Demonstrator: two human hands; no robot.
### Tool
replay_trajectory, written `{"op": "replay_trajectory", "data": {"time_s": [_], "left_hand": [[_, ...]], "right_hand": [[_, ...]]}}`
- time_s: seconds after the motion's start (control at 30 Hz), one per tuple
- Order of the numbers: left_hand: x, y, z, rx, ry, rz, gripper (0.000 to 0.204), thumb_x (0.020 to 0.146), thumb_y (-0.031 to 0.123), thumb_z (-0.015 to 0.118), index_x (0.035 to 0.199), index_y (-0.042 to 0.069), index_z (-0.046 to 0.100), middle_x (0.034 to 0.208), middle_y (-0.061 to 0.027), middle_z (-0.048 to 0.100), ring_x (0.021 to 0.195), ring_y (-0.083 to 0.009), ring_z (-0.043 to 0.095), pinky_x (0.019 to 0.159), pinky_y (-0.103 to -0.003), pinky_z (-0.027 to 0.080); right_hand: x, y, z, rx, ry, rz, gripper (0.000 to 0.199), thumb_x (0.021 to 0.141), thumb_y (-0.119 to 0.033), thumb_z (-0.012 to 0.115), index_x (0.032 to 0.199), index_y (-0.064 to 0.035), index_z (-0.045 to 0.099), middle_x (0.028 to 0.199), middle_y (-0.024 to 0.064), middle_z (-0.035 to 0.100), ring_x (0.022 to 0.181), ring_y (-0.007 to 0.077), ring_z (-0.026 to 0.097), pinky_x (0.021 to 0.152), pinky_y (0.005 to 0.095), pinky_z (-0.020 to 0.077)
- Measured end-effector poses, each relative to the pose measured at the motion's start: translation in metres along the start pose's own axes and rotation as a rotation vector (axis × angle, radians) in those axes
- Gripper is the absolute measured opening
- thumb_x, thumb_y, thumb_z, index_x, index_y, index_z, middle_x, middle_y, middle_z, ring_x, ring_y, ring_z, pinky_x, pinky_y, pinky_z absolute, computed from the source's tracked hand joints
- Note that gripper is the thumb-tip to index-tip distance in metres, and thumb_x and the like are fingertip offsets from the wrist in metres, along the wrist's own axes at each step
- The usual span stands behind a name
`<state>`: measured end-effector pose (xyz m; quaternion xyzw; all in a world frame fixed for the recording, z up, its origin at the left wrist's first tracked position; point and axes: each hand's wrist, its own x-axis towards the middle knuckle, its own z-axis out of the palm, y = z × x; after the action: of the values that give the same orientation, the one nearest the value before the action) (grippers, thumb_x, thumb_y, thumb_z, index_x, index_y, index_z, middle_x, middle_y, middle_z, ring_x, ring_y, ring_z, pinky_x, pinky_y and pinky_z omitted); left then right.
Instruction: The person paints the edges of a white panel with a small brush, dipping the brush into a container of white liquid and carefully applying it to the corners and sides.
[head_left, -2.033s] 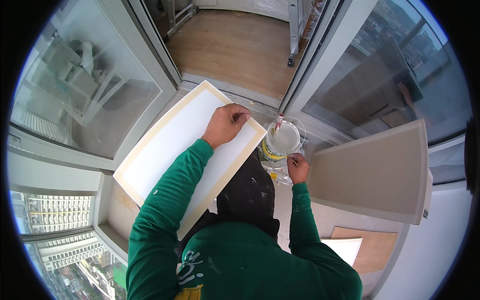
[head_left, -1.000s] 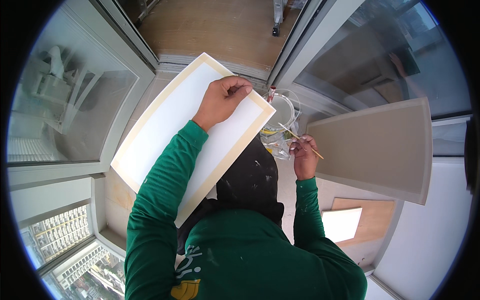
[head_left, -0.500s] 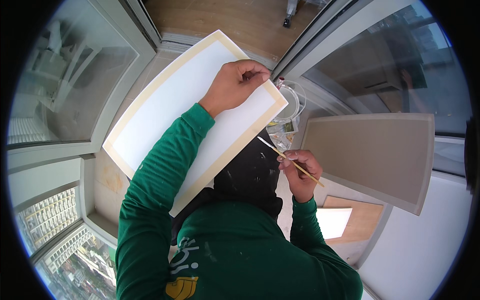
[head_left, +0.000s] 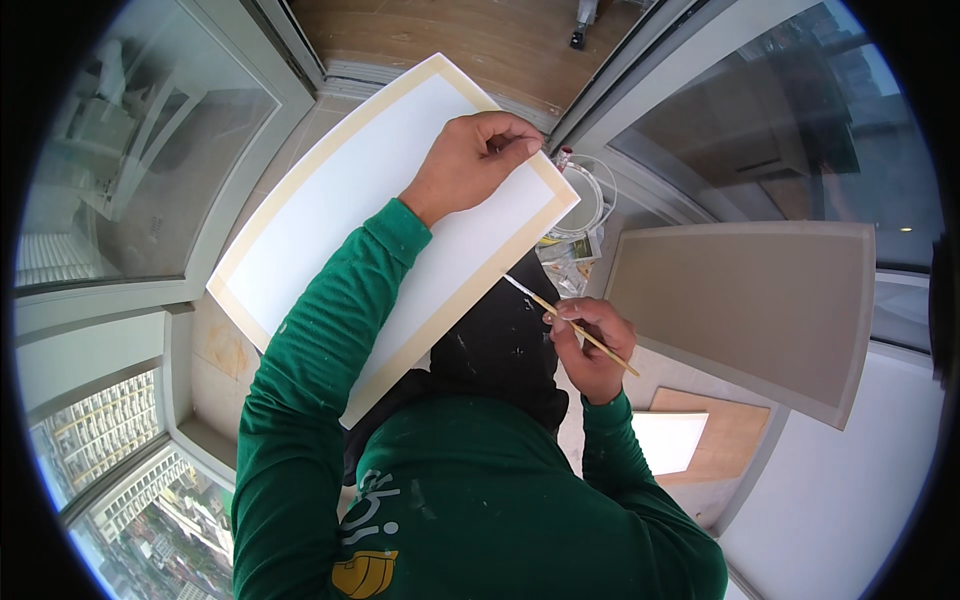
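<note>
A white rectangular board (head_left: 340,210) with a cream border lies tilted across my lap. My left hand (head_left: 475,160) is closed at its far right end, with the thumb and fingers pinching the edge; part of the grip is hidden behind the hand. In my right hand (head_left: 595,340) is a thin paintbrush (head_left: 540,300) with a wooden handle, held between thumb and fingers. White paint covers its bristles, and the tip is close to the board's near right edge; I cannot tell whether they touch.
Just past the board's right corner stands a round paint bucket (head_left: 582,200) with a wire handle. A greyish-beige panel (head_left: 740,305) leans at the right. Below it, a small white board (head_left: 672,443) rests on a brown sheet (head_left: 735,430). Glass doors (head_left: 150,180) flank me.
My right hand has shifted slightly left, bringing the brush tip nearer the board's edge. My left hand keeps its hold, with the board almost unmoved.
</note>
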<state>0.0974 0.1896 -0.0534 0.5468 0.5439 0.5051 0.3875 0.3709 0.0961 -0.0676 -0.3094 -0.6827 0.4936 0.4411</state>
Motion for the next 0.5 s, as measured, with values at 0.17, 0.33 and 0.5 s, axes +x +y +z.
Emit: {"op": "replay_trajectory", "data": {"time_s": [0.17, 0.33, 0.5], "left_hand": [[0.001, -0.003, 0.0, -0.012, -0.001, 0.01, 0.019, 0.103, 0.019, 0.074, 0.113, 0.003, 0.079, 0.088, 0.0007, 0.073, 0.079, -0.0069, 0.061, 0.074, -0.026, 0.054], [0.0, -0.003, 0.001, -0.02, 0.005, 0.005, 0.02, 0.103, 0.019, 0.074, 0.113, 0.002, 0.078, 0.088, 0.0005, 0.073, 0.079, -0.0068, 0.061, 0.075, -0.026, 0.054], [0.0, -0.002, 0.001, -0.021, 0.004, -0.004, 0.019, 0.103, 0.018, 0.073, 0.113, 0.002, 0.078, 0.089, 0.0004, 0.073, 0.079, -0.007, 0.061, 0.075, -0.026, 0.054]], "right_hand": [[0.001, 0.007, -0.001, -0.019, 0.018, 0.007, 0.022, 0.088, 0.014, 0.07, 0.106, 0.0007, 0.068, 0.099, 0.0143, 0.077, 0.092, 0.0196, 0.078, 0.081, 0.0308, 0.0626], [0.005, 0.011, -0.003, -0.03, 0.107, 0.027, 0.021, 0.089, 0.013, 0.071, 0.106, 0.001, 0.068, 0.099, 0.0137, 0.077, 0.092, 0.0194, 0.078, 0.081, 0.0303, 0.0623], [0.004, 0.006, 0.001, -0.018, 0.036, 0.022, 0.022, 0.087, 0.013, 0.071, 0.106, 0.0007, 0.068, 0.098, 0.0136, 0.077, 0.091, 0.0193, 0.078, 0.08, 0.0302, 0.0624]]}}
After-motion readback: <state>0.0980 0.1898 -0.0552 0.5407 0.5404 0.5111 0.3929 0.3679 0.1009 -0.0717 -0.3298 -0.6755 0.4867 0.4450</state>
